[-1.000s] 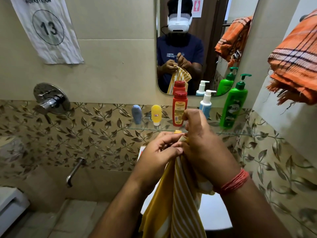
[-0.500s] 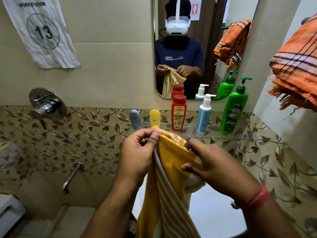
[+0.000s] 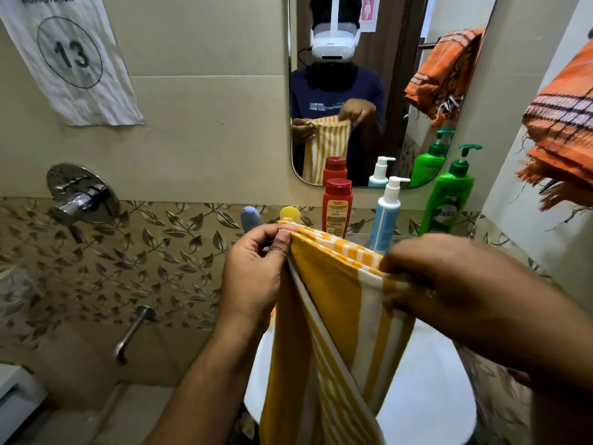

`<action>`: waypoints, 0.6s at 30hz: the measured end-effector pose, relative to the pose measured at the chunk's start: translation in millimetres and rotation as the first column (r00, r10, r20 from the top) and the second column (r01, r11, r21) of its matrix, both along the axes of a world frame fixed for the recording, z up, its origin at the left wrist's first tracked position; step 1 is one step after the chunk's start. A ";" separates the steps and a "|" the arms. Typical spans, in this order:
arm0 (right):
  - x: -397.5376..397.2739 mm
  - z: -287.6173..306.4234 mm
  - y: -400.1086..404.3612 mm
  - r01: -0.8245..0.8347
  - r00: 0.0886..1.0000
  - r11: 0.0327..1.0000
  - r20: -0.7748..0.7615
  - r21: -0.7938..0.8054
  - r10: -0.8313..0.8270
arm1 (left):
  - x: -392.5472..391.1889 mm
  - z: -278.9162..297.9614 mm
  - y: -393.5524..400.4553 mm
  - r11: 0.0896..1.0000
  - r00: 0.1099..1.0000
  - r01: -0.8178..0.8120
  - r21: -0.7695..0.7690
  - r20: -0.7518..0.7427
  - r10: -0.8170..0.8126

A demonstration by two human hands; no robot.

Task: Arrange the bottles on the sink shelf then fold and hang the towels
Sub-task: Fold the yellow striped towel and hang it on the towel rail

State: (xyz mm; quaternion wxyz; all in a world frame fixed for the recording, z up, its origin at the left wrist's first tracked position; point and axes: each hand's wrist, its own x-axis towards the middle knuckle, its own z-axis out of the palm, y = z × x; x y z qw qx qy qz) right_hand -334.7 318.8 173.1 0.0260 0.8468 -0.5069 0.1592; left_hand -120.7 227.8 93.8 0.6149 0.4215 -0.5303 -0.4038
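Left hand (image 3: 256,271) and right hand (image 3: 449,277) each pinched a top corner of the yellow striped towel (image 3: 333,316), hanging over the sink (image 3: 426,396); 5 bottles stood behind.

bare forearms, dark navy t-shirt (image 3: 337,91), white headset (image 3: 333,43) in mirror

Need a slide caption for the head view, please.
Both hands, left and right, hold a yellow striped towel taut before the bottle shelf.
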 end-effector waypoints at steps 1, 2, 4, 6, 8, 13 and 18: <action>3.6 5.1 1.1 -0.059 0.991 0.997 0.114 -0.041 0.063 | -0.8 1.2 -2.7 1.000 1.000 -0.003 -0.013 -0.007 0.003; 8.2 7.7 0.9 -0.084 0.967 0.994 0.236 -0.072 0.099 | -1.7 3.9 -4.9 1.000 1.000 0.000 -0.027 -0.029 -0.001; 14.9 2.7 -13.0 -0.046 0.959 0.994 0.272 -0.103 0.073 | -2.7 6.1 -14.8 1.000 0.996 -0.004 -0.022 -0.089 0.002; 14.5 -9.8 -26.2 -0.007 0.995 0.995 0.103 -0.099 0.017 | -1.1 5.3 -23.4 0.999 0.996 -0.038 0.001 -0.082 0.038; 6.7 -12.1 -32.6 -0.037 0.970 0.988 0.231 -0.147 0.071 | -1.3 1.5 -24.6 0.998 0.998 -0.055 0.014 -0.036 0.056; 5.7 -20.3 -36.9 -0.068 0.865 0.996 0.494 -0.056 0.086 | -2.4 -1.0 -29.1 0.994 0.993 -0.114 0.000 0.011 0.114; 9.8 -15.4 -38.4 -0.174 0.700 0.980 0.687 -0.098 0.193 | -10.6 8.7 -29.4 0.995 0.998 -0.057 -0.079 0.014 0.059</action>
